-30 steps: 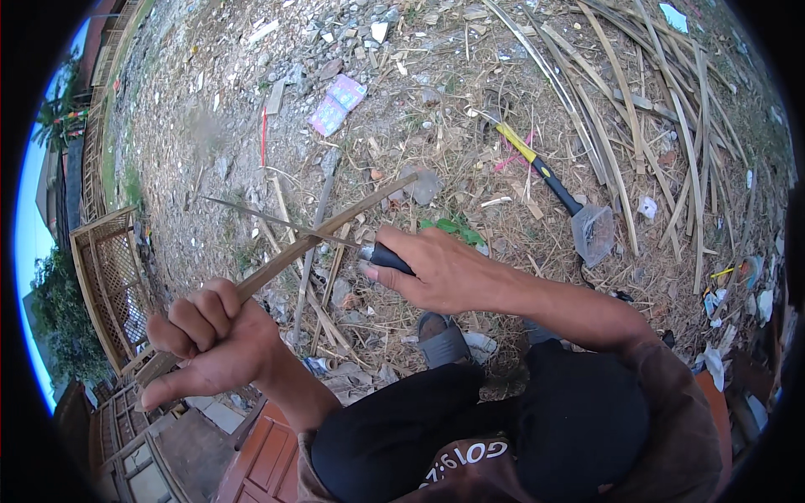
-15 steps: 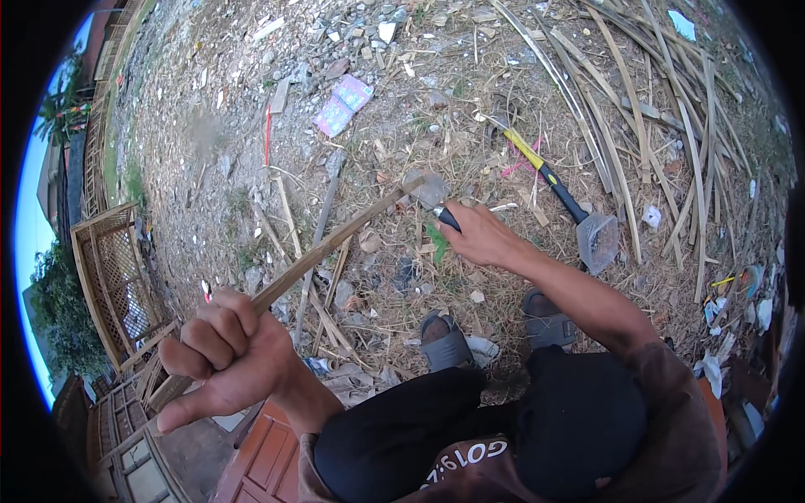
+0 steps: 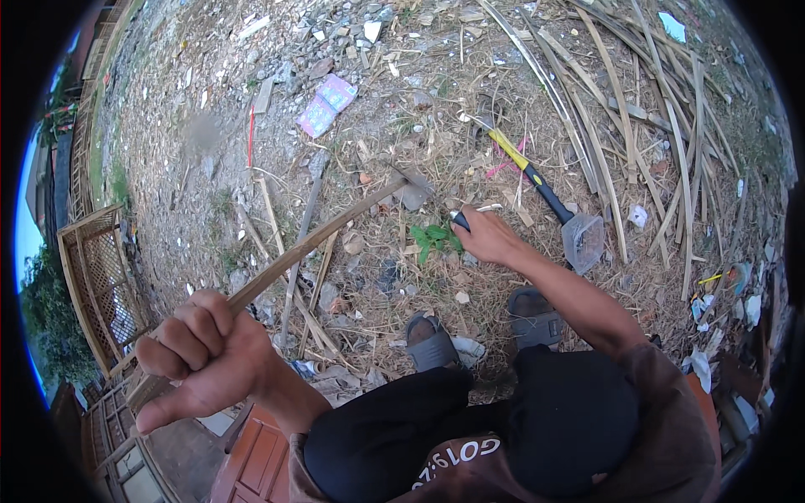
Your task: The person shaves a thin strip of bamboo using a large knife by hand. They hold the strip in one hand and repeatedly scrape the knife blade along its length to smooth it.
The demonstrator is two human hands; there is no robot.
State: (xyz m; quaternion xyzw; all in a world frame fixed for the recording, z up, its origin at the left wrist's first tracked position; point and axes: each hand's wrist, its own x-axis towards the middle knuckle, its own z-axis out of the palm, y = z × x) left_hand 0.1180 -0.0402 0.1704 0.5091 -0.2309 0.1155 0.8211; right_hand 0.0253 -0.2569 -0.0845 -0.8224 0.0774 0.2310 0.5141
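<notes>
My left hand (image 3: pixel 205 356) is closed round a long, thin wooden strip (image 3: pixel 323 235). The strip slants away from me, its far end above the littered ground. To the right of that end, my right hand (image 3: pixel 492 237) grips a black-handled tool (image 3: pixel 459 220). Only the front of its handle shows clearly; I cannot make out its blade against the ground. A small green plant (image 3: pixel 432 239) grows just left of my right hand. Beyond that hand lies a tool with a yellow and black handle (image 3: pixel 537 180), its head partly lost in the dry grass.
A clear plastic container (image 3: pixel 583 241) sits by the yellow and black handle. Many wooden strips (image 3: pixel 683 159) lie piled at the right. A pink and purple packet (image 3: pixel 327 106) rests among the rubble. Lattice panels (image 3: pixel 105 285) stand at the left, near a reddish-brown wooden panel (image 3: pixel 260 457).
My right hand has drawn to the right, away from the strip's far end, uncovering more of the green plant. My left hand keeps its hold. The whole view has shifted slightly.
</notes>
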